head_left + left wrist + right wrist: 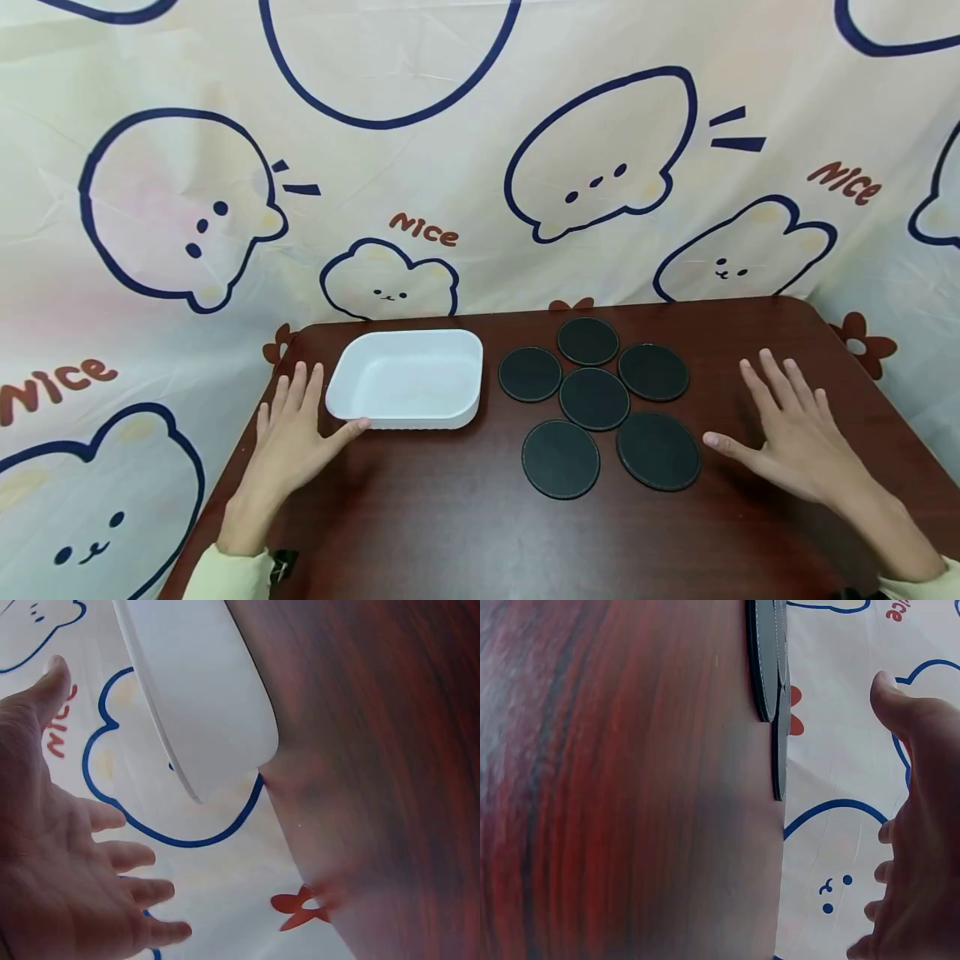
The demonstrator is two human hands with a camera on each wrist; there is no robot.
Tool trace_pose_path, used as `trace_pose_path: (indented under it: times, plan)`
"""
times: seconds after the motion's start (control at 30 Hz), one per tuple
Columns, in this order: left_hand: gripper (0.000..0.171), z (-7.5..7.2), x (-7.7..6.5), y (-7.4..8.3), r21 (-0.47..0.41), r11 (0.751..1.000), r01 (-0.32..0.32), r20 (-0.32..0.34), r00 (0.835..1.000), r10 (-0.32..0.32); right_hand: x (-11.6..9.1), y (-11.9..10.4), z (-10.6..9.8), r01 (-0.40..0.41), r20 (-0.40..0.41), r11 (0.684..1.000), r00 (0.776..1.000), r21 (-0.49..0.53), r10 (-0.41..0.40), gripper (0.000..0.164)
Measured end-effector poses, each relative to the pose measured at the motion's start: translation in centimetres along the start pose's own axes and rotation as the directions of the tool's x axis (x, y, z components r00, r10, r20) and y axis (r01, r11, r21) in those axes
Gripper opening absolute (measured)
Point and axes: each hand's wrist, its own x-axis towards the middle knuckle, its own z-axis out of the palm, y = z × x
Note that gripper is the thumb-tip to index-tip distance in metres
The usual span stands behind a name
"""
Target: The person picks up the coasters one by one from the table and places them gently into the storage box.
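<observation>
A white rectangular plastic tray (416,421) stands toward the back left of the table. Beside its left end is my left hand (288,450), fingers spread and thumb pointing toward the tray's near edge; in the left wrist view a gap shows between this hand (67,855) and the tray (202,697). Several round black coasters with stitched rims lie flat right of the tray, among them a central coaster (594,399) and a near right coaster (658,451). Right of them my right hand (795,433) is spread, holding nothing; its thumb points toward the near right coaster.
The dark brown wooden table (465,525) has a glossy top and rounded back corners. A pale cloth (480,167) printed with blue-outlined cartoon bears hangs behind it and along the sides.
</observation>
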Motion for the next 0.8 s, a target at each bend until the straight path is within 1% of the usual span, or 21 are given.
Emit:
trace_pose_path:
  times: [0.1, 0.23, 0.4, 0.53, 0.67, 0.8]
  plan:
    - [0.126, 0.0, 0.3, -0.4, -0.044, 0.999, -0.009, 0.006, 1.000, 0.010, 0.3, -0.2, 0.0, 0.016, 0.023, 0.999, 1.000, 0.044, -0.017, 0.121]
    - [0.129, 0.2, 0.8, -1.2, -0.111, 0.994, -0.008, 0.033, 0.999, 0.012, 0.5, -0.3, 0.1, 0.035, 0.030, 0.995, 0.999, 0.092, -0.037, 0.120]
    - [0.134, 1.0, 1.5, -1.9, -0.184, 0.983, -0.012, 0.055, 0.998, 0.022, 0.6, -0.4, 0.5, 0.046, 0.029, 0.992, 0.998, 0.117, -0.050, 0.120]
    - [0.136, 1.6, 2.0, -2.3, -0.223, 0.975, -0.006, 0.065, 0.998, 0.021, 0.9, -0.6, 0.7, 0.052, 0.026, 0.990, 0.998, 0.135, -0.056, 0.120]
    - [0.135, 2.0, 2.5, -2.5, -0.282, 0.959, 0.020, 0.071, 0.997, 0.000, 1.3, -0.9, 0.9, 0.051, 0.030, 0.987, 0.998, 0.150, -0.056, 0.119]
    - [0.131, 2.5, 2.9, -2.1, -0.348, 0.936, 0.050, 0.075, 0.997, -0.025, 1.7, -1.4, 0.8, 0.038, 0.051, 0.987, 0.998, 0.159, -0.046, 0.120]
